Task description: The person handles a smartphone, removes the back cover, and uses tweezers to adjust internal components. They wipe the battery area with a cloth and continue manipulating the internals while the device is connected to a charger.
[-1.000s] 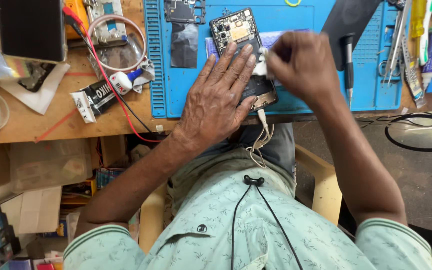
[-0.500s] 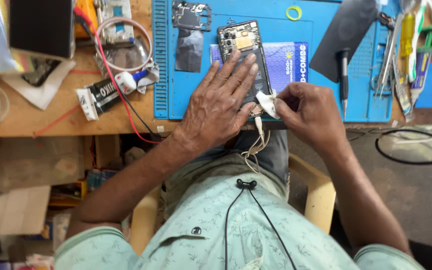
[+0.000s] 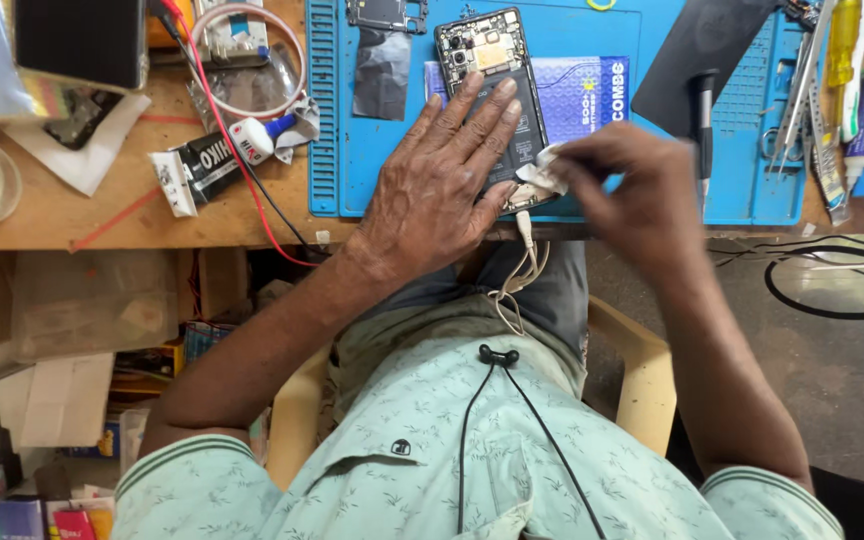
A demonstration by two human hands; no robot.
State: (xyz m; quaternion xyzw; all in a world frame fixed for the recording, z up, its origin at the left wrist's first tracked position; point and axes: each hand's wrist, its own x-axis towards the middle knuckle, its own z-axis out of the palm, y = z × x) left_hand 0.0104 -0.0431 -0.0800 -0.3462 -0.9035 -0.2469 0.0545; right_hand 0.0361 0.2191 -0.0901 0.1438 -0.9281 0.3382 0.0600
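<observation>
An opened phone is held flat and wiped on a blue work mat.

The phone point(image 3: 492, 95), back cover off, is pinned to the blue mat point(image 3: 592, 120) by the left hand point(image 3: 442, 185), fingers spread flat over its lower half. A small white cloth point(image 3: 540, 172) is pinched between the fingertips of the right hand point(image 3: 642, 190) at the phone's lower right corner. A white cable point(image 3: 524, 265) is seen hanging from the phone's bottom edge.

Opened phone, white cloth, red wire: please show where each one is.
Opened phone point(image 3: 482, 50), head view: exposed circuit board.
White cloth point(image 3: 542, 170), head view: folded part at right hand's fingertips.
Red wire point(image 3: 222, 125), head view: stretch crossing the wooden bench.
</observation>
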